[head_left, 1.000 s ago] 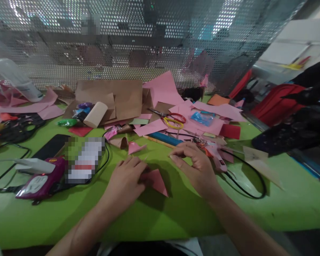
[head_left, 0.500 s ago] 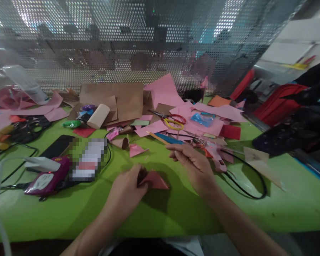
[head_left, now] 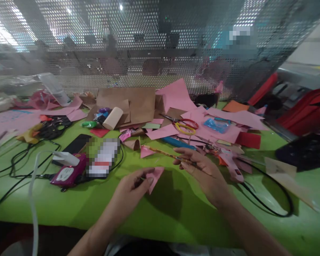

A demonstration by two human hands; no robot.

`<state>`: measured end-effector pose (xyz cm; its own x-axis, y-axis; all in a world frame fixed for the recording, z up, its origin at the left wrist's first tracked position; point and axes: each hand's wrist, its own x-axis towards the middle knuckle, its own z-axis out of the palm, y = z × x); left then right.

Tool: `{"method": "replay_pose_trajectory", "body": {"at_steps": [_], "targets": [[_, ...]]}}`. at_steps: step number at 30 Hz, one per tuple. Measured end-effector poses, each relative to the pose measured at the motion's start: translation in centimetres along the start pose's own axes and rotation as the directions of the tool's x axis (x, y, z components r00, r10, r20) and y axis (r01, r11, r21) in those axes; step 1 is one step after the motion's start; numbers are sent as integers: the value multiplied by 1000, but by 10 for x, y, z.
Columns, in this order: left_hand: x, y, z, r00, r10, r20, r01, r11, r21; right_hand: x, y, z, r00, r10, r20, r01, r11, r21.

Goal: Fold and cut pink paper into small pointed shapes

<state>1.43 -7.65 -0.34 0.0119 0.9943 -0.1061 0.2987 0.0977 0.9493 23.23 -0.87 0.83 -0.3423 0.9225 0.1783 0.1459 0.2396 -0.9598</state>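
My left hand (head_left: 132, 188) pinches a small pink folded paper triangle (head_left: 156, 177) between thumb and fingers, just above the green table. In my right hand (head_left: 204, 174) a slim yellow patterned pencil (head_left: 164, 153) lies between thumb and fingers, its front end pointing left. The pencil and the triangle are apart. Beyond the pencil's front end, a pink paper scrap (head_left: 146, 153) rests on the table. A blue long-shaped tool (head_left: 177, 142) lies behind my right hand, and a pink glue gun (head_left: 230, 164) with a black cord lies to its right.
Scissors (head_left: 186, 127) with red and yellow handles lie among pink sheets (head_left: 176, 94) and brown cardboard (head_left: 138, 103). At left are a phone with a blurred screen (head_left: 103, 158), a purple power block (head_left: 72, 174) and cables. A perforated metal screen (head_left: 138, 64) stands behind the table.
My left hand has turned and lifted the pink triangle, so its point now faces up. The pencil in my right hand has swung lower, closer to level. The view has shifted left.
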Motion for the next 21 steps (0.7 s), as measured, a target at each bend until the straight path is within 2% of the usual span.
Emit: {"method": "replay_pose_trajectory", "body": {"at_steps": [3, 5, 9, 12, 15, 17, 21], "targets": [[-4, -2, 1, 998, 61, 24, -63, 993, 104, 1, 0, 3, 998, 5, 70, -5, 1000, 6], [-6, -6, 3, 990, 133, 41, -139, 957, 256, 1, -1, 6, 993, 1, 119, -1, 1000, -3], [-8, -13, 8, 946, 323, 9, -268, 771, 577, 1, -2, 11, 983, 10, 185, -2, 999, -43], [-9, -13, 13, 908, 417, 40, -309, 600, 738, 1, -1, 12, 977, 39, 209, -23, 997, -78], [-10, -11, 16, 888, 452, 84, -315, 465, 828, 0, -1, 12, 969, 57, 239, -23, 989, -143], [-11, -11, 18, 870, 481, 111, -339, 418, 843, 0, -3, 12, 964, 63, 257, -17, 984, -175], [-10, -13, 19, 868, 479, 133, -373, 449, 812, 0, -5, 10, 951, 84, 299, -22, 979, -204]]}}
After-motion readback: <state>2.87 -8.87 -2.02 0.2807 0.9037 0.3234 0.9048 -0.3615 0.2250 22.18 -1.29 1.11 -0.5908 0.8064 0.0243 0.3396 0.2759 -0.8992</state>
